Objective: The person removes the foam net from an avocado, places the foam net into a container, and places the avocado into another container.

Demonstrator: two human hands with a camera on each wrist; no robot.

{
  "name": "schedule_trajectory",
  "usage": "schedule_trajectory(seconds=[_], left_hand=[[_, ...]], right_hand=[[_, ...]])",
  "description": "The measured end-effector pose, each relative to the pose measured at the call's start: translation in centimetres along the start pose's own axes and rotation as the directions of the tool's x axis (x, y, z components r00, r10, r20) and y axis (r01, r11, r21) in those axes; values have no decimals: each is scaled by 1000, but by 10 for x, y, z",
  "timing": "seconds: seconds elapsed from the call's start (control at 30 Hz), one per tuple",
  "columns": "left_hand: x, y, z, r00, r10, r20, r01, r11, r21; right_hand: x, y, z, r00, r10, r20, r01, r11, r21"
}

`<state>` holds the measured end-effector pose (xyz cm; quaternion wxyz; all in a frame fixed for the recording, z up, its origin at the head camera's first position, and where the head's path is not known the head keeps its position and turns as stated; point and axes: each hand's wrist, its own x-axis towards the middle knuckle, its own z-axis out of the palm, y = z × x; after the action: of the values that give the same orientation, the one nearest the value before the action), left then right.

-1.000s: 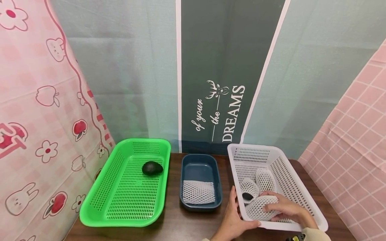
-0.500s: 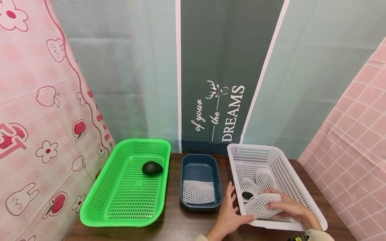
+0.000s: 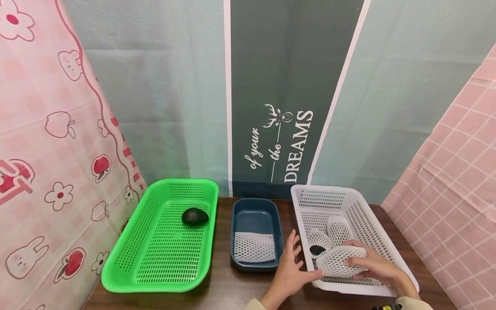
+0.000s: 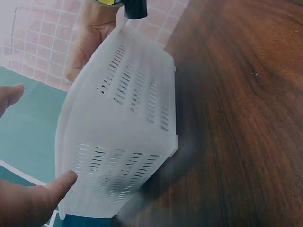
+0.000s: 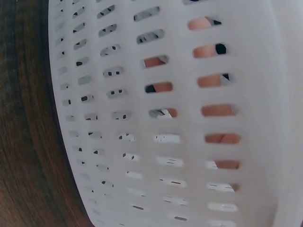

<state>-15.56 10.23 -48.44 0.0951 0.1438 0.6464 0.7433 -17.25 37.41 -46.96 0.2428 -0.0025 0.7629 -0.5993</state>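
My right hand (image 3: pixel 377 265) grips a white foam-net-wrapped fruit (image 3: pixel 336 261) low at the near end of the white basket (image 3: pixel 401 262). Two more netted fruits lie just behind it: one (image 3: pixel 319 241) shows a dark end, the other (image 3: pixel 338 228) sits farther back. My left hand (image 3: pixel 286 271) is spread outside the basket's near left corner, holding nothing. Its thumb reaches over the rim towards the held fruit; whether it touches anything I cannot tell. In the right wrist view the basket wall (image 5: pixel 255 118) hides most of the hand, with skin showing through the slots.
A bare dark avocado (image 3: pixel 195 216) lies in the green basket (image 3: pixel 116 271) on the left. The blue tray (image 3: pixel 252 211) in the middle holds flat foam net sleeves (image 3: pixel 254 247). All three containers stand on a dark wooden table (image 3: pixel 228 284), with curtains behind and at both sides.
My left hand has drawn back from the white basket's corner, its fingers spreading off the rim. The held netted fruit has shifted slightly right in my right hand, its wrapped end lifting a little.
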Motion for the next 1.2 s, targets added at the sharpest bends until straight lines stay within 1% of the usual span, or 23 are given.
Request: schedule_trajectory(seconds=[0.07,0.3,0.43,0.53,0.73,0.9,1.2], left_hand=[[0,2,-1,1000,10,-1,-10,1000,4],[0,8,-6,999,38,-15,-37,999,16],[0,15,-10,999,39,-2,-39,999,-3],[1,19,-13,1000,29,5,-29,999,-17],[2,24,-16,1000,26,8,-26,1000,-17],[2,25,-18,1000,16,11,-15,998,-54],[2,31,-21,999,9,35,-4,989,-146]], right_hand=[[0,0,-1,1000,3,-10,-3,1000,-1],[-5,0,-5,1000,-25,-15,25,1000,6],[-8,-2,-6,999,-41,-6,41,999,29],[-10,-5,-6,998,-55,2,55,997,53],[-15,-10,-7,995,-93,24,91,993,77],[-18,-14,-8,995,-98,30,95,991,97],[-23,-23,-8,991,-136,-11,136,985,107]])
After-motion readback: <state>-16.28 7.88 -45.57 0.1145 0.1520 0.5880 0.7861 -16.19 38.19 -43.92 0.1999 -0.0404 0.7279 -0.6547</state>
